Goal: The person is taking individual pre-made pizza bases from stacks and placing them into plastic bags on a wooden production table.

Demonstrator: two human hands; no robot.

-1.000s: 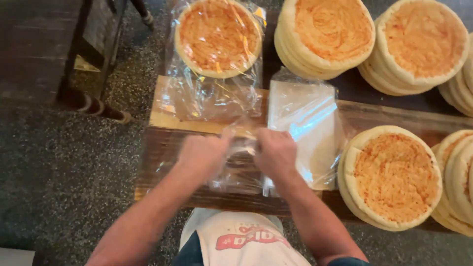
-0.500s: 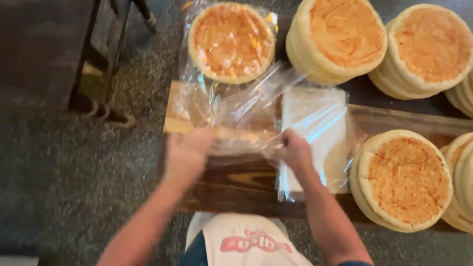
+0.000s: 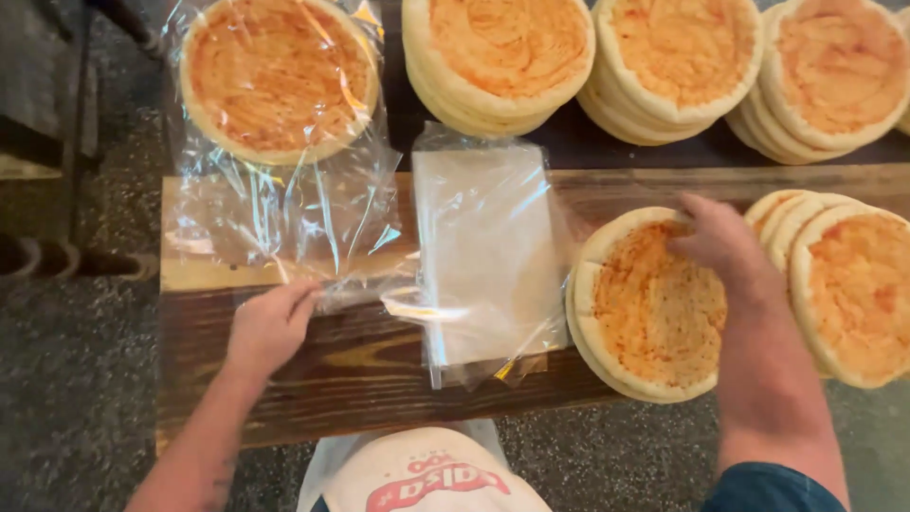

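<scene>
Since the earlier frame the right hand [image 3: 725, 248] had left the clear plastic bag [image 3: 284, 228] and moved right, fingers spread flat on the nearest sauced pizza base [image 3: 649, 303]. The left hand [image 3: 270, 322] pinched the bag's open edge on the wooden board [image 3: 313, 379]. The base lay right of the bag mouth, with the stack of flat bags [image 3: 488, 256] between them.
</scene>
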